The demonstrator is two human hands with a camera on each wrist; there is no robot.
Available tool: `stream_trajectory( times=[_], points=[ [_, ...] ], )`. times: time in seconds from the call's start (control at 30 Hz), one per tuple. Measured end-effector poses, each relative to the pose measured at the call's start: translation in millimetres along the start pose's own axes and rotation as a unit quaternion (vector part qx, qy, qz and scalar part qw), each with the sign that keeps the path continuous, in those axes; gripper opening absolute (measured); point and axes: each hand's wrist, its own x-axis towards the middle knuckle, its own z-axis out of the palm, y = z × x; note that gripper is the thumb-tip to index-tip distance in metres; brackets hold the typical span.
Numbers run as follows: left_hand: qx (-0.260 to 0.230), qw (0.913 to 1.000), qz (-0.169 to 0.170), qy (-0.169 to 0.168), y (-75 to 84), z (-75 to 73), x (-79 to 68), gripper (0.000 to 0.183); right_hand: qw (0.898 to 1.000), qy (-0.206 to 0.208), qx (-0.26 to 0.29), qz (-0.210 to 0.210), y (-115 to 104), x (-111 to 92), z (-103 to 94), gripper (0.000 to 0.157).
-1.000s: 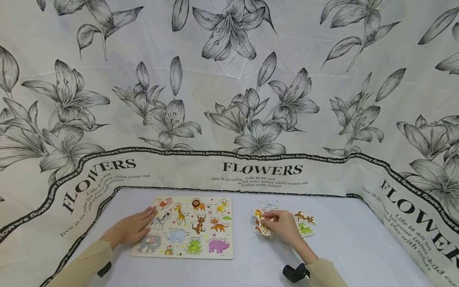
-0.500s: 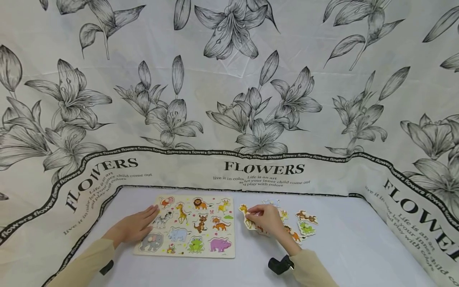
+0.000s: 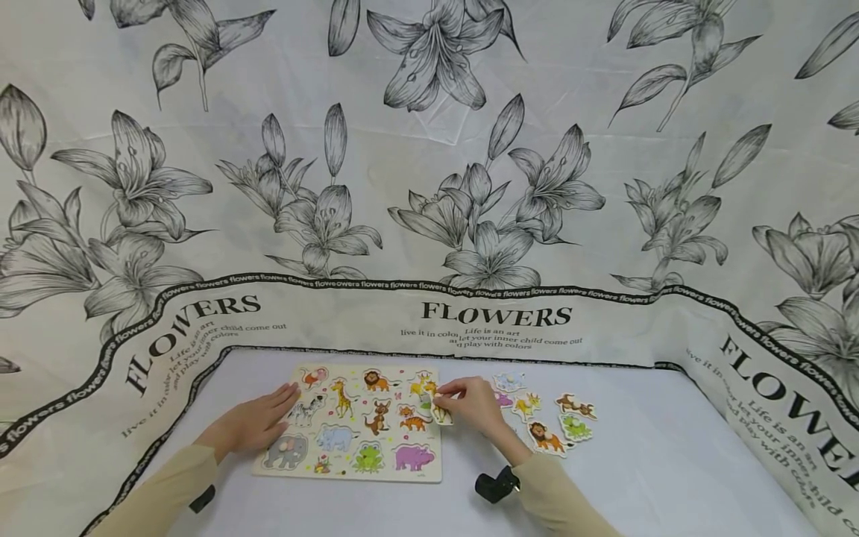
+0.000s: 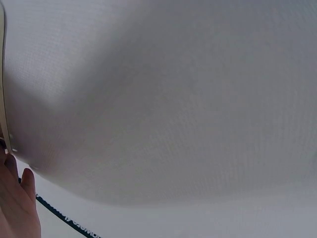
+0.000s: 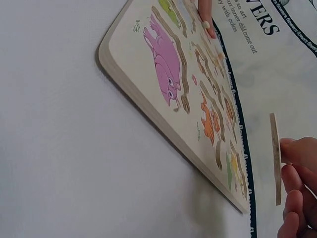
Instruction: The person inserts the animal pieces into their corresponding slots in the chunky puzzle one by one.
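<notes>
Giraffe piece [image 3: 442, 416], a flat cutout, hangs above the right edge of a pale puzzle board [image 3: 376, 476], pinched by the thumb and fingers of the person's right hand [image 3: 475, 406]. From the right wrist it shows edge-on, apart from the board. The left hand [image 3: 257, 426] rests on the board's left side, fingers straight, gripping nothing.

A giraffe picture [image 3: 341, 399] sits on the board, just right of the zebra picture [image 3: 307, 410]. Good handling here, I'd judge, means a light pinch, the piece turned to suit that outline before it comes down, and steady pressure from the left hand (a sliding board would spoil the fit).

To the board's right, well apart, lie loose pieces, among them a lion piece [image 3: 546, 437] and a frog piece [image 3: 576, 428], on a white tabletop [image 3: 644, 485]. Behind hangs flower-printed fabric [image 3: 362, 321].
</notes>
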Motion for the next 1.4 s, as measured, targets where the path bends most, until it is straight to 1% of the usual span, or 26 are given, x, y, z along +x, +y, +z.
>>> stream_trajectory(
  times=[0.17, 0.4, 0.6, 0.8, 0.9, 1.07, 1.17, 1.4],
  points=[
    [-0.006, 1.0, -0.003, -0.003, 0.3, -0.8, -0.3, 0.056, 1.0, -0.017, 0.007, -0.008, -8, 7, 13.7, 0.014],
    [-0.012, 0.9999, -0.005, -0.007, 0.7, -0.7, 0.1, 0.056, 0.999, -0.032, 0.018, -0.032, -18, 13, 32.2, 0.014],
    [-0.013, 0.9997, -0.016, -0.013, -0.3, 1.0, 1.1, 0.057, 0.998, -0.049, 0.019, -0.046, -26, 19, 45.8, 0.014],
    [-0.015, 0.9997, -0.016, -0.015, 0.2, 0.5, 0.8, 0.057, 0.996, -0.063, 0.023, -0.056, -37, 25, 58.0, 0.014],
    [-0.013, 0.9997, -0.015, -0.015, 0.1, 0.2, 1.2, 0.057, 0.996, -0.071, 0.023, -0.055, -43, 26, 64.4, 0.013],
    [-0.007, 0.9998, -0.012, -0.016, 0.2, 0.2, 1.7, 0.057, 0.995, -0.083, 0.003, -0.049, -50, 29, 76.1, 0.013],
    [-0.004, 0.9998, -0.011, -0.015, 0.0, 0.1, 1.5, 0.057, 0.995, -0.089, 0.004, -0.053, -53, 30, 82.4, 0.013],
    [-0.005, 0.9999, -0.01, -0.013, -1.3, 1.6, 0.8, 0.058, 0.994, -0.092, -0.003, -0.054, -57, 35, 97.8, 0.013]
  ],
)
